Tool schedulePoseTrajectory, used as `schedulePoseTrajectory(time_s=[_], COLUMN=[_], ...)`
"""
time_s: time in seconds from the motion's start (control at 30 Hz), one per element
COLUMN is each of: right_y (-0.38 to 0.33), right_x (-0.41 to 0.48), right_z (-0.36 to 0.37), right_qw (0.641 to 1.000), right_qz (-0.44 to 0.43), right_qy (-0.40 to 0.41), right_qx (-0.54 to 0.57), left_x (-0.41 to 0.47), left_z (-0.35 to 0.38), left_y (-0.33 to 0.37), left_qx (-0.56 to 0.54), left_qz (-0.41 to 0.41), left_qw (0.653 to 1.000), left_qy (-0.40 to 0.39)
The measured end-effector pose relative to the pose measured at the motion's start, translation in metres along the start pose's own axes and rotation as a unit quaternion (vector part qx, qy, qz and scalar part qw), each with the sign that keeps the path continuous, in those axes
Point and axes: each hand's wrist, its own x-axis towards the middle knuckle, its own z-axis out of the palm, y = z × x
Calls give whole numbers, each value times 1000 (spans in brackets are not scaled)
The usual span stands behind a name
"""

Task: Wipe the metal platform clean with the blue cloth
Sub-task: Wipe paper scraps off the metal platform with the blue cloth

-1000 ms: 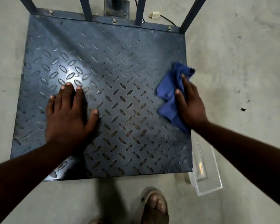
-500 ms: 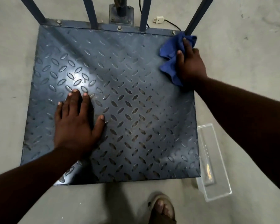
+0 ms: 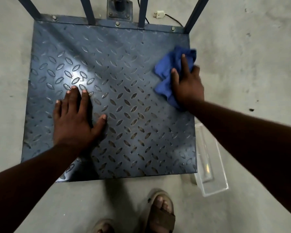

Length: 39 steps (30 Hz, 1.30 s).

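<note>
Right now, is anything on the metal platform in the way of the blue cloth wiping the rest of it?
Only the left hand, lying flat on the metal platform left of its middle. The right hand presses the blue cloth near the right edge; nothing else shows between them.

Free: bare metal platform (image 3: 133, 106) between the left hand (image 3: 74, 121) fingers (image 3: 74, 98) and the right hand (image 3: 187, 86) fingers (image 3: 184, 63).
Obstacles: upright bars (image 3: 88, 12) and post base (image 3: 119, 11) beyond both fingertips; clear box (image 3: 210, 165) on the floor, wrist-side of the right fingers.
</note>
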Motion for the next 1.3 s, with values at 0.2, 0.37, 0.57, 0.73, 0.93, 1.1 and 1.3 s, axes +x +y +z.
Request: schedulePoseTrajectory(time_s=[0.2,0.37,0.57,0.73,0.93,1.1,1.3], right_y=[33,35,33,38,35,9,-7], right_x=[-67,-65,-66,-62,-46,41,91], right_z=[-1,-2,-1,-2,-7,-6,-4], right_qw=[999,1000,1000,1000,999,998,997], right_qz=[19,12,17,5,-16,-51,-41], right_qy=[-30,-21,-13,-7,-30,0,26], right_qx=[14,7,2,11,8,40,65], left_x=[0,8,46,66,62,63,62], left_z=[-2,-6,-4,4,4,3,4], left_y=[4,15,70,113,107,105,104], left_qx=[0,13,-2,-12,-19,-42,-48], left_qz=[-8,-12,-15,32,37,39,38], left_qw=[1000,1000,999,999,999,998,998], left_qy=[-13,-26,-45,-21,-29,-8,-3])
